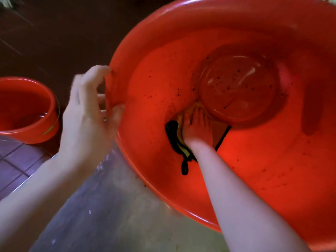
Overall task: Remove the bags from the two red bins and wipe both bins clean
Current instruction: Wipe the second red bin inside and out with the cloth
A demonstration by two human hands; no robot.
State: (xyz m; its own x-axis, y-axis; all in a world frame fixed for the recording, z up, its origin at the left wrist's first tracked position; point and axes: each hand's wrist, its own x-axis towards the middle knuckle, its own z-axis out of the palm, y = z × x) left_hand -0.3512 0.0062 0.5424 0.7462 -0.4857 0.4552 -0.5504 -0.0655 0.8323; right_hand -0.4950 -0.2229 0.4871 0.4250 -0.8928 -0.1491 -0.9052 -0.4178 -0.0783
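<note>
Nearest me, 2 bare forearms reach up from the bottom edge over a steel counter. I see the right hand deep inside the large red bin, which is tipped toward me with its lower rim at the counter. Its fingers lie straight and close together, pressing a yellow cloth with black edging against the inner wall, just below the round base. The left hand grips the bin's left rim, thumb on the inside, the other fingers curled round the outside. Dark specks dot the wall and base. Well apart to the left, 1 smaller red bin stands upright beyond the counter's edge. Something glossy lies low inside it, and I cannot tell whether it is water or plastic. Purple tiled floor shows beside the counter.
</note>
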